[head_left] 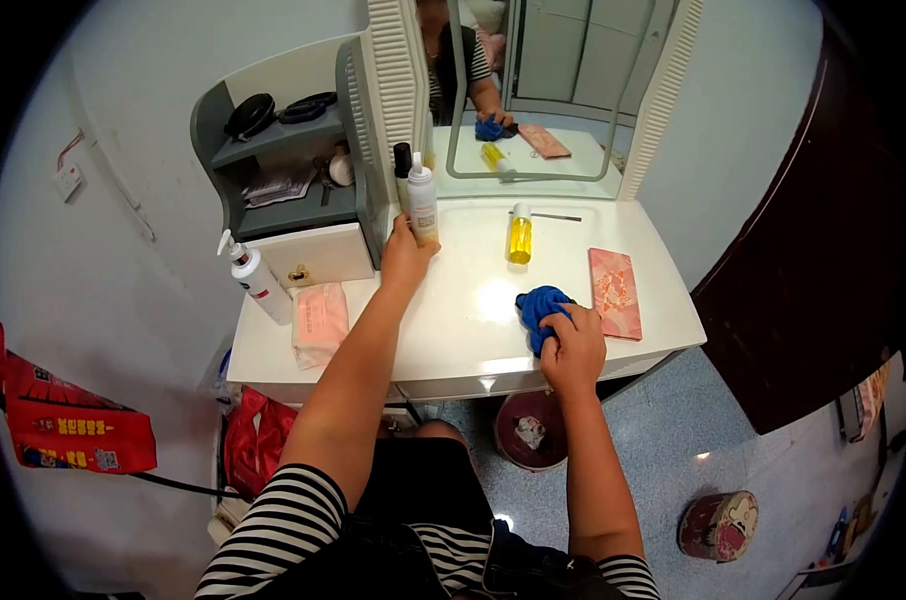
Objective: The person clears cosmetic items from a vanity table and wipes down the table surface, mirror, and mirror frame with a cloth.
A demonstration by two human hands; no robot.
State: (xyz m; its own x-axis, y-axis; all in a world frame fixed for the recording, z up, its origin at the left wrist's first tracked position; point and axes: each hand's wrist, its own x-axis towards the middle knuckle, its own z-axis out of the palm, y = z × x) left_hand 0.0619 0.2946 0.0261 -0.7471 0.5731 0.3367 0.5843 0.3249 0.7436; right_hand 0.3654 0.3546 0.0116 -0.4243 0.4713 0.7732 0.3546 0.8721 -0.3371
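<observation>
My left hand (408,255) is closed around the lower part of a white pump bottle (423,200) at the back left of the white dressing table (463,290). A dark-capped bottle (403,170) stands right behind it, partly hidden. Under my right hand (576,350), a crumpled blue cloth (545,310) is gripped against the tabletop near the front edge. Just right of that hand lies a pink patterned flat case (615,294). Beyond the cloth, a small bottle of yellow liquid (520,235) lies or stands, and a thin dark stick (556,217) is beside it.
A mirror (543,90) rises at the back. Left are a grey shelf unit (283,150), a white lotion pump bottle (258,280) and a pink wipes pack (320,322). Below, a dark red bin (531,430) and a round stool (718,525) stand on the floor.
</observation>
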